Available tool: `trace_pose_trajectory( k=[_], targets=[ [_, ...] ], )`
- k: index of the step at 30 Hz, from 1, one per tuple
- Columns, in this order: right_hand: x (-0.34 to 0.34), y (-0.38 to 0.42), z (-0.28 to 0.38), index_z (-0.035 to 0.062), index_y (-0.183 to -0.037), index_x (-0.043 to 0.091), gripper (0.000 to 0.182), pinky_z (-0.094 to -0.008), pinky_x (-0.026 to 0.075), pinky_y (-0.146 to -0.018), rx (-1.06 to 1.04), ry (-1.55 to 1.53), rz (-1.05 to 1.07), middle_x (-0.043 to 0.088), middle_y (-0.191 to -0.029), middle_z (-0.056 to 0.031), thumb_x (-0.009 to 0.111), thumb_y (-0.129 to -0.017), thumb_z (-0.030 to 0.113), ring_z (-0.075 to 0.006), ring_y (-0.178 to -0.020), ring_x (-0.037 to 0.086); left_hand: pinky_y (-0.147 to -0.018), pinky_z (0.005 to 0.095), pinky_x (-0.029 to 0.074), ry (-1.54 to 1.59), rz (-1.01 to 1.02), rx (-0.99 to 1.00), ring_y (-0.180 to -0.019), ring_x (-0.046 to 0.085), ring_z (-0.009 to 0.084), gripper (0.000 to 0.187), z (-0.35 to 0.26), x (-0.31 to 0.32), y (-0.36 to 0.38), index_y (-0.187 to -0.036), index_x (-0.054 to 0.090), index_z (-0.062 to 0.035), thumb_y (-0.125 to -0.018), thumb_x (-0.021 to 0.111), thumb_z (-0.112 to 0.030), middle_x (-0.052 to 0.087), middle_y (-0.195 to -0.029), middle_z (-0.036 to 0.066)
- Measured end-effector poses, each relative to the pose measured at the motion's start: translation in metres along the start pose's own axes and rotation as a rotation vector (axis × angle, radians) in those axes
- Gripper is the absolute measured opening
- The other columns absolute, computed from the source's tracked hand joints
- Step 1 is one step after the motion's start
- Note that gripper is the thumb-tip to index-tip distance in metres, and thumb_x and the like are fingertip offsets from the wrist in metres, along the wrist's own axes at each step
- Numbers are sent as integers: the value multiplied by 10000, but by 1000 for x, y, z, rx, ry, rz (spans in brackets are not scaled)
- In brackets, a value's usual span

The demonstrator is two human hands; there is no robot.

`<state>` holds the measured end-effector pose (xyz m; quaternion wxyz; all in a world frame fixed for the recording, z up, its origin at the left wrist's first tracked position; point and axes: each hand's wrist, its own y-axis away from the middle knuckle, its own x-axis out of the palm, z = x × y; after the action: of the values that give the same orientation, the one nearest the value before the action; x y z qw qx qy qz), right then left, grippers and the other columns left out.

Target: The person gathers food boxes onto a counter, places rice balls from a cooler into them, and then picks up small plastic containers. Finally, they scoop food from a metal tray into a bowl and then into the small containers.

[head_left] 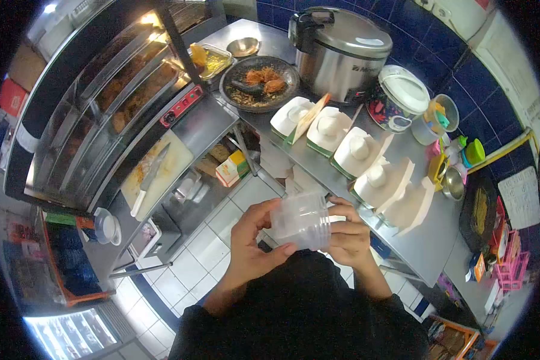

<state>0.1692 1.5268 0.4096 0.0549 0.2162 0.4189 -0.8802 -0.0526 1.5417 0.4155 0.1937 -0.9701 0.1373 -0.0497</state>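
My left hand (255,243) is wrapped round a stack of clear plastic cups (297,221), thumb below and fingers above. On the right side of the stack, my right hand (348,234) has its curled fingers pressed against the rims. Both hands are in front of my dark clothing, near the front edge of the steel table (423,258). Beyond them, a row of open white boxes (354,153) stands on that table, several of them holding a white mound.
A stone mortar (259,84) with brown food and a large steel cooker (342,57) stand behind the boxes. At left, a knife (150,180) lies on a cutting board (177,157) beside a glass display case (111,102). A patterned container (399,96) stands at right.
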Motion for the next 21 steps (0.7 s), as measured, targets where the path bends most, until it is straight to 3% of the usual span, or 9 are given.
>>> trace_pose_trajectory(
  k=[6, 10, 16, 21],
  targets=[
    [-2, -10, 8, 96, -827, 746, 174, -537, 411, -948, -10, -114, 74, 701, -914, -44, 767, -667, 161, -289, -980, 615, -796, 299, 488, -161, 41, 82, -967, 571, 209, 676, -4, -9, -3, -1298, 498, 34, -754, 769, -262, 530, -1112, 150],
    [-3, -10, 6, 111, -831, 753, 174, -524, 414, -941, 11, -115, 37, 703, -903, -31, 775, -678, 192, -273, -971, 616, -783, 291, 493, -110, 17, -12, -972, 577, 221, 692, -13, -11, -8, -1313, 493, 25, -748, 764, -270, 531, -1119, 150],
    [0, -9, 6, 120, -817, 748, 190, -518, 421, -936, -7, 34, -15, 705, -902, -6, 795, -659, 216, -254, -964, 618, -751, 288, 499, -203, 49, 66, -1010, 572, 236, 708, -8, -12, -11, -1312, 501, -1, -717, 776, -271, 527, -1191, 167],
    [0, -8, 3, 102, -806, 723, 163, -532, 416, -945, -16, 66, -40, 705, -904, -13, 779, -661, 152, -269, -992, 614, -754, 319, 485, -199, 32, 127, -1030, 559, 253, 713, 2, -16, -10, -1301, 512, -11, -690, 784, -256, 533, -1217, 178]
  ],
)
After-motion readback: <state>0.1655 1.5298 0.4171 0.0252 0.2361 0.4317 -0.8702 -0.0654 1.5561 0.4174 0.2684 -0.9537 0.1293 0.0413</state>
